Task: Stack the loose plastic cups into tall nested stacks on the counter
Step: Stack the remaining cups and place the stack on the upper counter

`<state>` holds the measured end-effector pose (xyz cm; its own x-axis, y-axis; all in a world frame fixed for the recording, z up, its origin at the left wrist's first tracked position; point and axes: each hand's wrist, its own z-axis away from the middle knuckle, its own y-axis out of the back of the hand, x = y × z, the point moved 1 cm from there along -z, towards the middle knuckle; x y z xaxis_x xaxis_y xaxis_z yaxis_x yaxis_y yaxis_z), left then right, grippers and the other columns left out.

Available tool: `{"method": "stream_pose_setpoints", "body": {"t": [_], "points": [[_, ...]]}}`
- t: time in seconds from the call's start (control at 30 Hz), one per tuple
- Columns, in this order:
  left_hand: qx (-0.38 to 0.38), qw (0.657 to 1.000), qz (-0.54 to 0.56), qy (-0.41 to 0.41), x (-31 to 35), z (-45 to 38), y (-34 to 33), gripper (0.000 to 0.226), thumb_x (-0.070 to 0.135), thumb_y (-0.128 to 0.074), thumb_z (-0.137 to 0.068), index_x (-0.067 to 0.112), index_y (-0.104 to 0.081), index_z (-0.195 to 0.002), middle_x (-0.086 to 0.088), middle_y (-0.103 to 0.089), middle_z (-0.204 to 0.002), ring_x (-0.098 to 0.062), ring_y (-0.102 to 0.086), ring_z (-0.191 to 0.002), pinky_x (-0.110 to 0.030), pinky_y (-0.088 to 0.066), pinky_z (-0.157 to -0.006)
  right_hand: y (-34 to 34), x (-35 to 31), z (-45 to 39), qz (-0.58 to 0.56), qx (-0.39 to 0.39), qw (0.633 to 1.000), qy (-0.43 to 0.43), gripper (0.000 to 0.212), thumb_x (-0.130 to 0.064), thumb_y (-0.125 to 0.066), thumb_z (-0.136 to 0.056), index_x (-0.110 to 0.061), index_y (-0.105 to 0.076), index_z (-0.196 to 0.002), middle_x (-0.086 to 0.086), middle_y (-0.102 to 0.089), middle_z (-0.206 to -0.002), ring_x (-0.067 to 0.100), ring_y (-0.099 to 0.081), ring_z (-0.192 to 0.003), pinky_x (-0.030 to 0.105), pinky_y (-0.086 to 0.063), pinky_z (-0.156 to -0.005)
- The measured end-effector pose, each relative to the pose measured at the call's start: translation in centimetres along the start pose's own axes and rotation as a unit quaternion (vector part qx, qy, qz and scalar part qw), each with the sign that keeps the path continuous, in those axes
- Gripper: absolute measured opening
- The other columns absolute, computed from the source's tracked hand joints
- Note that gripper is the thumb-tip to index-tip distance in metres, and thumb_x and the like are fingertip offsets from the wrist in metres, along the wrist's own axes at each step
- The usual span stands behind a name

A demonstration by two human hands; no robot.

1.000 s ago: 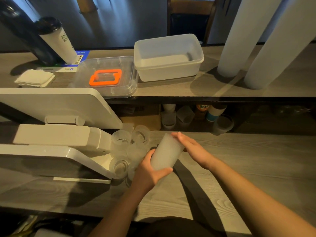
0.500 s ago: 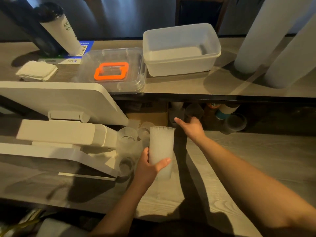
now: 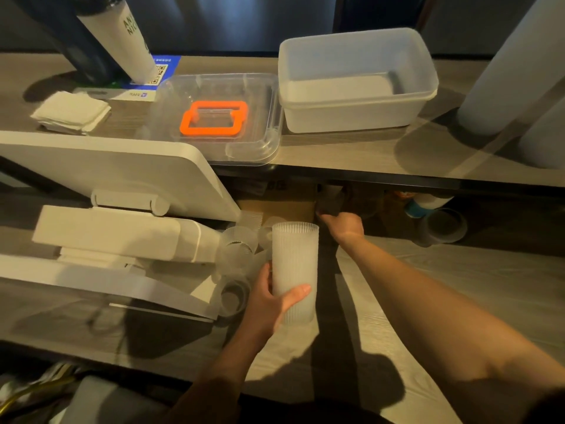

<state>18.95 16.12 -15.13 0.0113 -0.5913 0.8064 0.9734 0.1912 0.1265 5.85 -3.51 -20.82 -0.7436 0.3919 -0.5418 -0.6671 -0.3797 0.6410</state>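
The nested stack (image 3: 294,270), tilted a second ago, now stands upright on the table (image 3: 428,295) in the left hand (image 3: 269,304); the right hand (image 3: 344,224) has left it — it reaches into the dark space under the shelf (image 3: 367,160), fingers hidden.

Left hand (image 3: 269,304) low and near, thumb and fingers curled around tall frosted ribbed plastic cup stack (image 3: 294,270). Right arm stretched forward, right hand (image 3: 342,224) reaching into dark shelf gap, fingers hidden in shadow.
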Motion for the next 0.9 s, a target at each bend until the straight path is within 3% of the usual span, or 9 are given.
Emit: {"method": "stream_pose_setpoints", "body": {"t": [0.2,0.33,0.47,0.57,0.6,0.67,0.73,0.8,0.9], "points": [[0.004,1.000,-0.001,-0.004,0.1,-0.1,0.7,0.081,0.038,-0.084,-0.072,0.032,-0.039,-0.139,0.005,-0.055,-0.129,-0.013,-0.058,-0.112,-0.032,-0.055,-0.084,0.4,0.1,0.2,-0.008,-0.010,1.000,-0.005,0.045,-0.053,-0.059,-0.095,-0.018,-0.054,-0.067,0.002,-0.056,-0.077,0.030,-0.062,-0.104,0.047,-0.044,-0.106],[0.009,1.000,-0.016,-0.003,0.3,0.0,0.9,0.099,0.053,-0.080,-0.058,0.031,-0.037,-0.145,0.003,-0.054,-0.133,-0.018,-0.056,-0.118,-0.046,-0.054,-0.096,0.4,0.7,0.2,-0.026,0.003,1.000,-0.009,0.042,-0.049,-0.062,-0.094,-0.016,-0.055,-0.069,0.008,-0.060,-0.082,0.032,-0.062,-0.103,0.047,-0.048,-0.101],[0.004,1.000,-0.025,-0.011,0.2,0.2,1.0,0.105,0.060,-0.079,-0.053,0.031,-0.037,-0.145,0.003,-0.054,-0.133,-0.018,-0.057,-0.117,-0.044,-0.055,-0.094,0.7,1.1,0.9,-0.027,0.019,0.999,-0.002,0.037,-0.043,-0.064,-0.094,-0.016,-0.052,-0.072,0.008,-0.060,-0.084,0.026,-0.062,-0.093,0.042,-0.054,-0.092],[-0.005,1.000,-0.023,-0.013,0.2,0.5,1.0,0.097,0.057,-0.079,-0.058,0.034,-0.038,-0.143,0.003,-0.055,-0.131,-0.015,-0.058,-0.113,-0.036,-0.056,-0.086,0.8,2.0,1.8,-0.053,0.021,0.998,0.005,0.023,-0.033,-0.071,-0.091,-0.013,-0.059,-0.086,0.009,-0.064,-0.101,0.019,-0.062,-0.087,0.035,-0.055,-0.082],[-0.005,1.000,-0.020,-0.011,0.2,0.5,1.0,0.095,0.054,-0.080,-0.061,0.033,-0.038,-0.143,0.003,-0.055,-0.131,-0.015,-0.058,-0.112,-0.033,-0.055,-0.083,0.8,2.4,2.1,-0.047,0.018,0.999,0.006,0.026,-0.033,-0.073,-0.089,-0.012,-0.061,-0.099,0.009,-0.060,-0.114,0.021,-0.061,-0.095,0.035,-0.054,-0.086],[-0.001,1.000,-0.018,-0.014,0.1,0.5,0.9,0.089,0.051,-0.084,-0.065,0.032,-0.039,-0.140,0.002,-0.056,-0.130,-0.013,-0.059,-0.109,-0.027,-0.053,-0.076,1.0,3.2,2.4,-0.030,0.010,0.999,0.005,0.054,-0.035,-0.076,-0.086,-0.011,-0.053,-0.129,0.009,-0.044,-0.137,0.028,-0.052,-0.120,0.037,-0.046,-0.100],[0.000,0.999,-0.025,-0.020,0.3,0.6,0.7,0.087,0.050,-0.086,-0.066,0.032,-0.040,-0.138,0.003,-0.057,-0.129,-0.013,-0.059,-0.109,-0.026,-0.052,-0.076,1.4,3.9,2.9,-0.038,-0.001,0.999,0.009,0.067,-0.033,-0.077,-0.084,-0.013,-0.045,-0.140,0.009,-0.034,-0.148,0.030,-0.044,-0.133,0.040,-0.039,-0.110],[0.001,0.999,-0.034,-0.018,0.3,0.6,0.5,0.099,0.058,-0.083,-0.057,0.030,-0.039,-0.140,0.002,-0.056,-0.130,-0.017,-0.059,-0.112,-0.034,-0.055,-0.085,1.6,4.8,3.4,-0.043,-0.016,0.999,0.020,0.072,-0.032,-0.078,-0.084,-0.014,-0.041,-0.144,0.008,-0.032,-0.151,0.029,-0.043,-0.135,0.039,-0.041,-0.110],[0.000,0.998,-0.052,-0.028,0.3,0.8,0.1,0.108,0.066,-0.078,-0.048,0.030,-0.039,-0.142,0.003,-0.056,-0.131,-0.018,-0.058,-0.115,-0.044,-0.055,-0.095,1.6,6.1,4.4,-0.063,-0.030,0.997,0.027,0.079,-0.032,-0.078,-0.085,-0.018,-0.034,-0.149,0.010,-0.045,-0.146,0.029,-0.054,-0.128,0.036,-0.052,-0.096]]}}
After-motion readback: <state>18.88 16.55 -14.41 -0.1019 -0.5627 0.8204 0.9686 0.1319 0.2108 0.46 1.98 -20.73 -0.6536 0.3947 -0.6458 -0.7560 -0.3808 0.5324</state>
